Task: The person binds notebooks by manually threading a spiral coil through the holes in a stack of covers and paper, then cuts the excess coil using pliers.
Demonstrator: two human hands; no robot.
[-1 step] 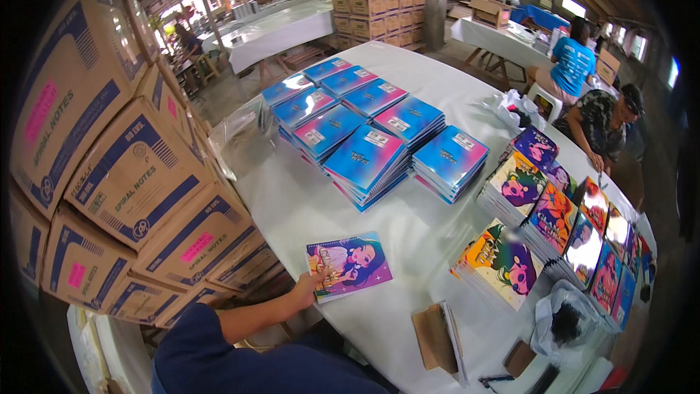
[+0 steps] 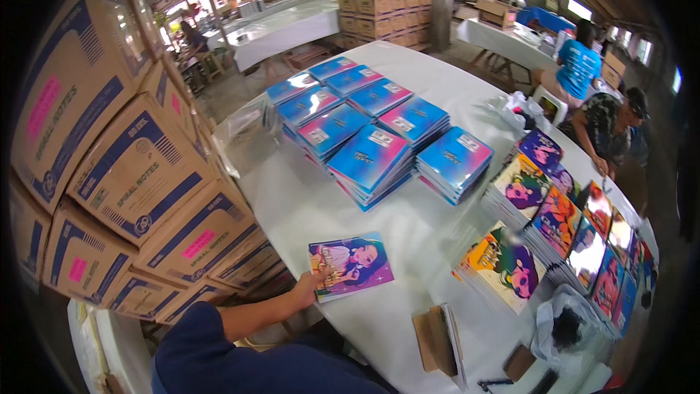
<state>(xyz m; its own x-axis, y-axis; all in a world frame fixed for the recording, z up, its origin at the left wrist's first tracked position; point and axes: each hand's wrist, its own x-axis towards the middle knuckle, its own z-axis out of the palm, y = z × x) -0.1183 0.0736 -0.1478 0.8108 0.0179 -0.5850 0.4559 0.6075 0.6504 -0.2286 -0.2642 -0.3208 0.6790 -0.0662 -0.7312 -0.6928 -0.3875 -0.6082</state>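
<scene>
My left hand (image 2: pixel 310 286) grips the left edge of a spiral notebook (image 2: pixel 368 259). Its purple, pink and blue cover, with a drawn figure, faces up as it lies at the table's near edge. The fingers rest over the cover. My right hand is out of view. Beyond the notebook stand several stacks of blue-and-pink notebooks (image 2: pixel 370 159), side by side. One such stack (image 2: pixel 453 163) sits at their right. Further right, a stack of notebooks with yellow, cream and purple covers (image 2: pixel 510 266) stands nearest me, and more colourful stacks (image 2: pixel 555 222) lie behind it.
The white-covered table (image 2: pixel 292 208) holds an opened brown cardboard piece (image 2: pixel 434 341), a plastic bag with dark contents (image 2: pixel 565 325) and a black tool (image 2: pixel 496 382). Stacked cartons (image 2: pixel 146 168) rise at my left. A seated person in camouflage (image 2: pixel 609 128) works at the right edge.
The whole view has shifted very slightly. My left hand stays on the notebook, and the stacks stand as before.
</scene>
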